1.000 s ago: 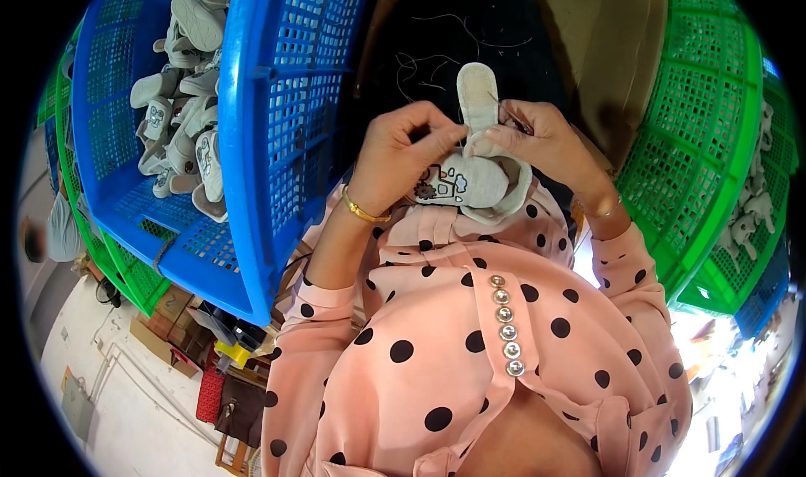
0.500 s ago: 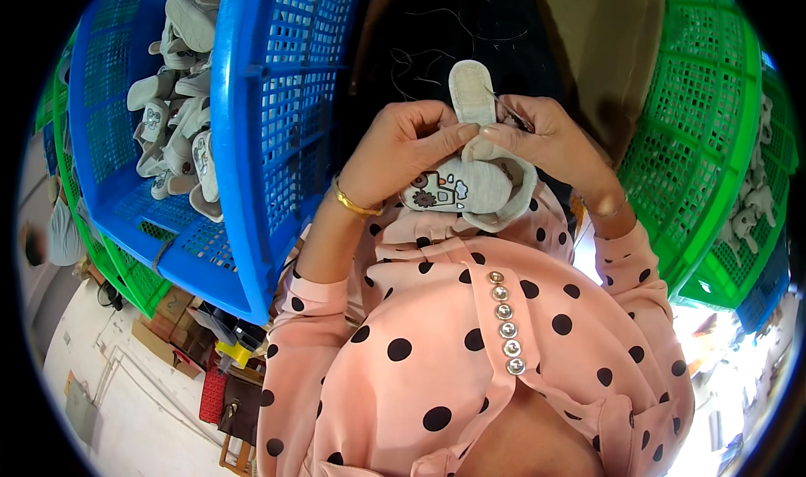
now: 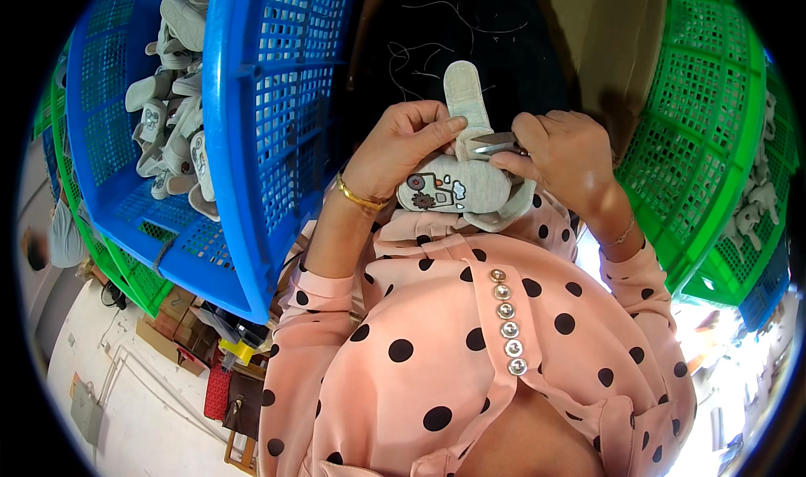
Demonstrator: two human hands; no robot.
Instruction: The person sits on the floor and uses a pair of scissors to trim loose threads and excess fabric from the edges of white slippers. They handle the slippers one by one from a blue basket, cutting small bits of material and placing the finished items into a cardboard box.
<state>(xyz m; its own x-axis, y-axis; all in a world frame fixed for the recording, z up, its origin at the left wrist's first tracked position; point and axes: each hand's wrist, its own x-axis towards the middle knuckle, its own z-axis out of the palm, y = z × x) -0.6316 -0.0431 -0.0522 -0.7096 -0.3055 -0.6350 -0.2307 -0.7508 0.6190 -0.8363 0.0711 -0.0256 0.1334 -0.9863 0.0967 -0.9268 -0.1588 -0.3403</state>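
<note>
A person in a smooth peach blouse point(image 3: 420, 309) dotted with black works on a small child's shoe point(image 3: 483, 187), held in front of the body to the right of a rigid blue plastic basket point(image 3: 220, 141). The shoe's heathered grey fabric carries a vehicle motif with a brown, gear-toothed wheel and little orange and pale blue patches; its strap point(image 3: 464, 91), a pale, flat tongue with a rounded end, points away from the wearer. The left hand point(image 3: 403, 145), nearer the blue basket and ringed at the wrist by a gold-coloured bangle point(image 3: 361, 198), pinches the shoe near the strap's base, thumb and fingers pressed together. The right hand point(image 3: 567, 149), farther from the blue basket, curls closed around a slim, shiny metal tool point(image 3: 494, 144), its narrow end at the base of the strap; whether the tool itself stands open, I cannot tell. Inside the blue basket, pale fabric shoes point(image 3: 180, 99) lie heaped at odd angles, soles and uppers mingled. Just beyond its latticed right wall, fine, curling threads point(image 3: 401, 57) stand out against a dark surface, and well to its right rises a green mesh-sided basket point(image 3: 697, 107).
</note>
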